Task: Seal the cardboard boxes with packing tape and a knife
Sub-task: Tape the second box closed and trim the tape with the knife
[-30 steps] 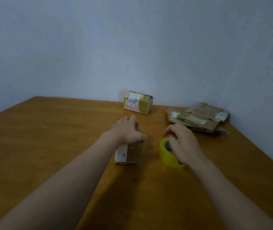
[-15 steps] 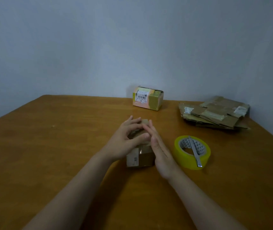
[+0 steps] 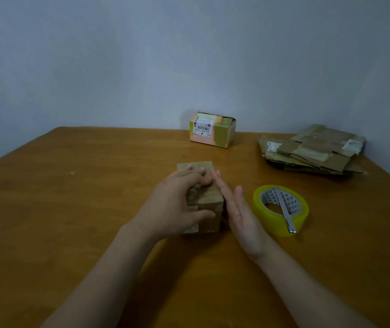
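A small brown cardboard box [image 3: 210, 197] lies on the wooden table [image 3: 70, 221] in front of me. My left hand [image 3: 177, 204] holds it, fingers curled over its top and thumb on its near face. My right hand [image 3: 239, 214] is flat with straight fingers, its fingertips pressed along the box's right side. Just right of that hand, a yellow roll of packing tape [image 3: 273, 223] lies flat. A slim metal knife [image 3: 284, 208] rests across the top of the roll.
A taped box with a barcode label [image 3: 213, 130] stands at the back near the wall. A stack of flattened cardboard boxes [image 3: 312, 152] lies in the back right corner. The table's right edge runs close behind the stack.
A second ago my right hand was on the tape roll. It has let go and moved left to the box's side. The roll now lies flat with the knife across it.
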